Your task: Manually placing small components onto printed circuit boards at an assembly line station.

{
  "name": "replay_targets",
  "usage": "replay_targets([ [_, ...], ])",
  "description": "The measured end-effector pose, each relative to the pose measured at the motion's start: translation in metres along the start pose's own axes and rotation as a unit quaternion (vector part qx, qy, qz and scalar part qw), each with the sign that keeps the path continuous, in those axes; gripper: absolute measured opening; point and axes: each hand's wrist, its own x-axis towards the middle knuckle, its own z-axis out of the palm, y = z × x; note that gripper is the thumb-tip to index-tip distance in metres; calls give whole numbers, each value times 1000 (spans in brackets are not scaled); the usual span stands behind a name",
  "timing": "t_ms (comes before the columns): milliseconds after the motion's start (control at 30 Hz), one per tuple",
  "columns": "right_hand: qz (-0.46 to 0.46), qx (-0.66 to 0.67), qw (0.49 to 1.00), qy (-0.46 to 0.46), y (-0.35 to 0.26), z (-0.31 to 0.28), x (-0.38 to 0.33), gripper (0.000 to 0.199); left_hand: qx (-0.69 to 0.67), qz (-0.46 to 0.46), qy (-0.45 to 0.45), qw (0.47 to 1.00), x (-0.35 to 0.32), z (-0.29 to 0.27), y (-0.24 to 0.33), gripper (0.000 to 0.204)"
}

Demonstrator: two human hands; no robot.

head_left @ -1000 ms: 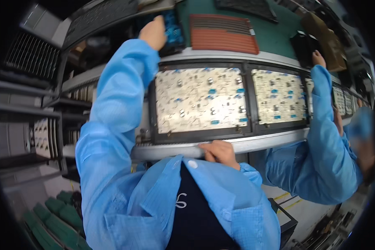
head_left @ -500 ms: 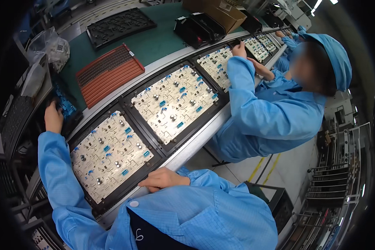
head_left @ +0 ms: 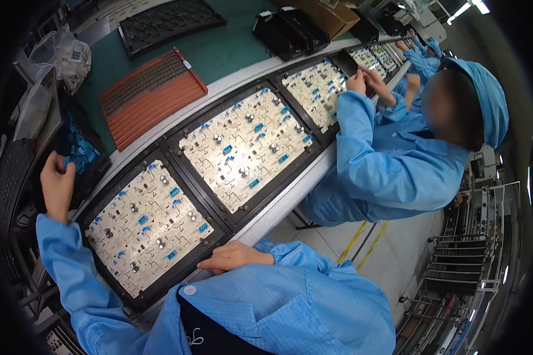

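My left hand (head_left: pixel 58 183) is raised at the near side of a black bin (head_left: pixel 98 171) that holds small blue components (head_left: pixel 82 152). Its thumb and fingers are bent toward each other; whatever they may pinch is too small to make out. My right hand (head_left: pixel 234 257) rests on the metal rail beside the nearest circuit board (head_left: pixel 151 228), fingers loosely curled together and holding nothing visible. That cream board lies in a black carrier frame (head_left: pixel 210 204) and bears blue parts and round capacitors. A second, similar board (head_left: pixel 243 148) sits in the frame beyond it.
A co-worker in blue (head_left: pixel 397 171) stands to the right, both hands above a third board (head_left: pixel 317 92). On the green bench lie an orange-red slotted tray (head_left: pixel 154 97), a black moulded tray (head_left: pixel 172 26), black bins (head_left: pixel 290 32) and a cardboard box (head_left: pixel 323 18). Plastic bags (head_left: pixel 62 56) are at far left.
My left hand has drawn back from the blue components toward me and to the left. The nearest boards have shifted slightly left. My right hand stays on the rail. The co-worker's hands have moved nearer their body.
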Motion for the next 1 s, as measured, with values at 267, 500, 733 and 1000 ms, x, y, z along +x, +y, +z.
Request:
replay_targets([
  [267, -1, -41, 999, -13, 6, 7, 2, 25, -309, -172, -59, 934, -110, -80, 60, 23],
  [500, 2, -84, 996, -24, 6, 15, 0, 27, -354, -399, 215, 818, -204, -84, -9, 12],
  [733, 19, -152, 986, -59, 5, 16, -2, 31, -440, -469, 154, 750, -286, -84, -130, 41],
  [1000, 26, -153, 987, -37, 1, 18, 5, 27, -431, -436, 65, 787, -241, -69, -80, 48],
])
